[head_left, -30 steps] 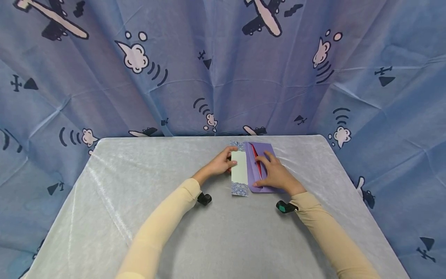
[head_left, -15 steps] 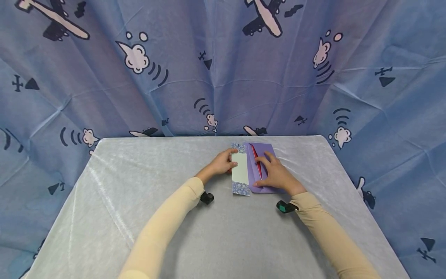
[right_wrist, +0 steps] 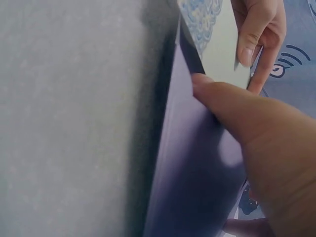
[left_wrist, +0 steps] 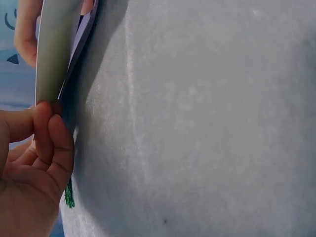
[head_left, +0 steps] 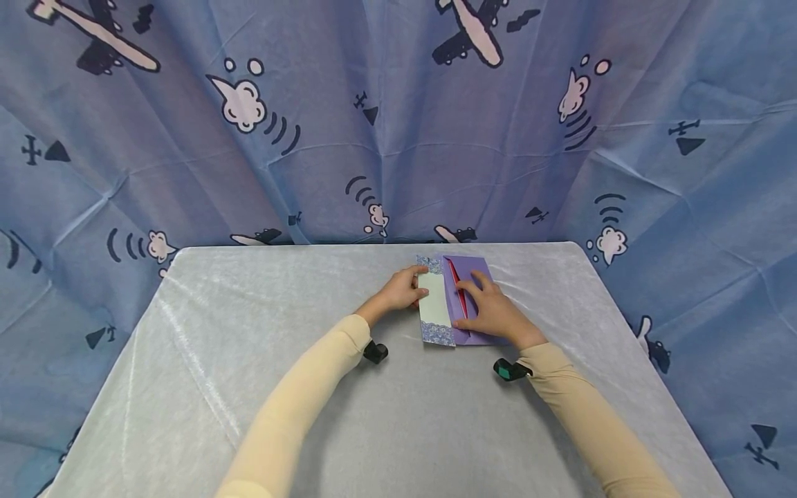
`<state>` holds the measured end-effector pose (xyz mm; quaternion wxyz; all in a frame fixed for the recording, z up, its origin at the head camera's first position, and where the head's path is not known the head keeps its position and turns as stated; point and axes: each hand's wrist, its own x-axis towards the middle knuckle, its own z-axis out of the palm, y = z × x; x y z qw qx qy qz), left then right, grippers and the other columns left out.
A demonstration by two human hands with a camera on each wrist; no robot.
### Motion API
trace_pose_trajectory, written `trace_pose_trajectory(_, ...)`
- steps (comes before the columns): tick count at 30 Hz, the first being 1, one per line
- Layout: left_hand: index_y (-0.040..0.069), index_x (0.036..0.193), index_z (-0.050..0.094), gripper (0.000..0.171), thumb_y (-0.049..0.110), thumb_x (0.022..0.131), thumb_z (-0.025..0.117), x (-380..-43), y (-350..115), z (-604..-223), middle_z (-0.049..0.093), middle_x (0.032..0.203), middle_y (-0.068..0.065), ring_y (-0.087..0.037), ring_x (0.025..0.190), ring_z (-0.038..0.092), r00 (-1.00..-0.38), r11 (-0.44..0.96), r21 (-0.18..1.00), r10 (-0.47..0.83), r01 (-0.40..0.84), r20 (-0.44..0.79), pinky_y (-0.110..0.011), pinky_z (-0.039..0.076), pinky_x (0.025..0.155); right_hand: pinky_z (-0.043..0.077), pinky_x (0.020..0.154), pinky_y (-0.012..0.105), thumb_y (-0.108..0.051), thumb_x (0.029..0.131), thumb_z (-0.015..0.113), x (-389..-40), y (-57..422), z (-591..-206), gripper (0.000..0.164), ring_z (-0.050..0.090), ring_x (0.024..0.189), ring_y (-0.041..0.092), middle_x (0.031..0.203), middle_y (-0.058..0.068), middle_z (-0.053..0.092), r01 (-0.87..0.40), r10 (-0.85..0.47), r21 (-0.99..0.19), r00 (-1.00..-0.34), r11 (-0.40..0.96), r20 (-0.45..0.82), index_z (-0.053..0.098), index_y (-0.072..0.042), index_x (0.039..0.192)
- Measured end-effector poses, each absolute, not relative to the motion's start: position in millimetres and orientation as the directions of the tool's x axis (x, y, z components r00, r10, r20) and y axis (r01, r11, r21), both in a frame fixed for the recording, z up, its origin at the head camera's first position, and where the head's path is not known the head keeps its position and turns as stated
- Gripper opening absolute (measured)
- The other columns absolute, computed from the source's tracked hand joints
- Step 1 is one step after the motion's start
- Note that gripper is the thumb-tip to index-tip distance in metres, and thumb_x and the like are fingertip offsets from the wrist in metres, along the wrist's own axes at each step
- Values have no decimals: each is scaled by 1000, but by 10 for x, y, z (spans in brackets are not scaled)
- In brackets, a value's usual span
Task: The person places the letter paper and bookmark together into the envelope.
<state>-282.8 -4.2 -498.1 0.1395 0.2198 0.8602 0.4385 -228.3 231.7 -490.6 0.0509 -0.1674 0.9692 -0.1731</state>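
My left hand [head_left: 398, 290] pinches the left edge of a pale card [head_left: 434, 301] with blue lace-like bands at both ends. In the left wrist view, thumb and fingertips meet on the card's edge, and a green tassel [left_wrist: 69, 195] shows below the fingers. To the right, a purple envelope [head_left: 472, 265] has its mouth spread by my right hand [head_left: 495, 311], with a red strip [head_left: 459, 290] showing along it. The right thumb [right_wrist: 217, 94] grips the mouth's edge in the right wrist view. There the card's edge [right_wrist: 197, 47] overlaps the mouth.
A table with a pale grey velvety cloth [head_left: 299, 290] lies under both hands. Behind it hangs a blue curtain [head_left: 398, 124] printed with airplanes and clouds. Black wrist cameras [head_left: 376, 351] sit below the cuffs.
My left hand and the card have moved right, so the card's lower right corner now overlaps the envelope. The card has tilted slightly. My right hand and the envelope hold almost still.
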Motion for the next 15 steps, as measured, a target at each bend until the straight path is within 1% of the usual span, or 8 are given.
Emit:
trace_pose_trajectory(5,0,145,44,53,8,96,62,-2839,-17,-4995,50,65,2,-6,49,48,-872,542,794,488,275,-32,-19,39,53,39,104,68,-45,77,80,-2284,2318,-4918,72,37,136,57,157,29,24,-316,-345,-351,-938,881,-21,50,-20,138)
trace_pose_trajectory(8,0,146,44,54,7,95,62,-2843,-10,-5006,49,65,1,-7,48,49,-878,543,797,478,265,-34,-19,40,52,40,103,68,-44,79,78,-2284,2315,-4918,68,38,135,58,156,30,25,-326,-349,-350,-937,878,-4,51,-20,137)
trace_pose_trajectory(12,0,146,43,55,6,95,62,-2846,5,-5021,49,64,1,-7,48,50,-885,549,799,464,247,-45,-19,41,51,40,102,69,-46,85,72,-2294,2316,-4927,61,39,133,59,155,31,27,-333,-352,-342,-936,879,6,52,-20,136)
trace_pose_trajectory(15,0,146,43,56,7,95,63,-2850,32,-5029,50,64,1,-7,48,50,-890,563,788,455,249,-44,-19,41,51,39,103,69,-52,85,71,-2305,2325,-4924,64,40,134,59,156,31,26,-326,-350,-350,-937,878,-5,52,-20,137)
